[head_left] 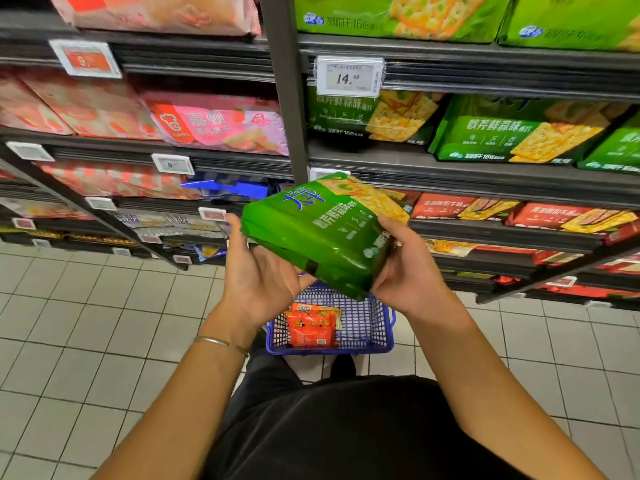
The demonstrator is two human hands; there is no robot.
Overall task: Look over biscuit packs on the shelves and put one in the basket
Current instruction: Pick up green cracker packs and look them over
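A green biscuit pack [322,233] is held tilted in front of me, above the basket. My left hand [259,271] cups its left end from below, thumb on the edge. My right hand [408,271] grips its right end with curled fingers. The blue mesh basket [374,327] stands on the floor under the pack, partly hidden by it. An orange-red pack [311,329] lies inside the basket.
Shelves run across the view: pink packs [221,123] on the left, more green packs [519,133] on the right, red packs [450,206] lower down. A price tag [349,76] reads 14.49. Grey floor tiles [86,323] spread to the left.
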